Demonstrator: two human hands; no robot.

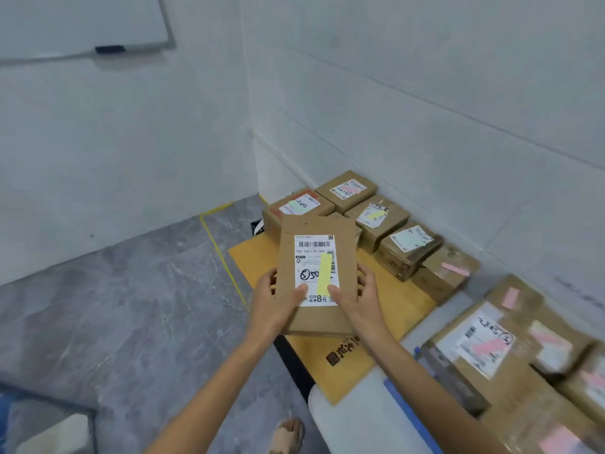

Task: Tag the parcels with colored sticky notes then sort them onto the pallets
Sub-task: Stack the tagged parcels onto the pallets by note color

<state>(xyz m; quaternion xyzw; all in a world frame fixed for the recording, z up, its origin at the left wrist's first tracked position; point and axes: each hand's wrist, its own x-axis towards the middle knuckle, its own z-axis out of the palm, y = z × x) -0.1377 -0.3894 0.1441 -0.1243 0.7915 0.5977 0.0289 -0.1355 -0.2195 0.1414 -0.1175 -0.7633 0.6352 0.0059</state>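
Observation:
I hold a flat brown cardboard parcel (pixel 316 224) out in front of me, above the yellow-brown pallet sheet (pixel 402 306). Its white shipping label carries a yellow sticky note (pixel 325 276). My left hand (pixel 273 306) grips the parcel's left edge with the thumb on top. On the right edge, my right hand (pixel 360 299) grips it the same way. Behind it, several tagged parcels (pixel 376 217) lie on the sheet against the wall, with yellow, green and pink notes.
At the right, a second group of parcels with pink notes (pixel 484 348) lies on a white and blue surface (pixel 370 417). Yellow tape (pixel 222 253) marks the grey floor. A whiteboard (pixel 82 24) hangs on the left wall. My sandalled foot (pixel 288 435) shows at the bottom.

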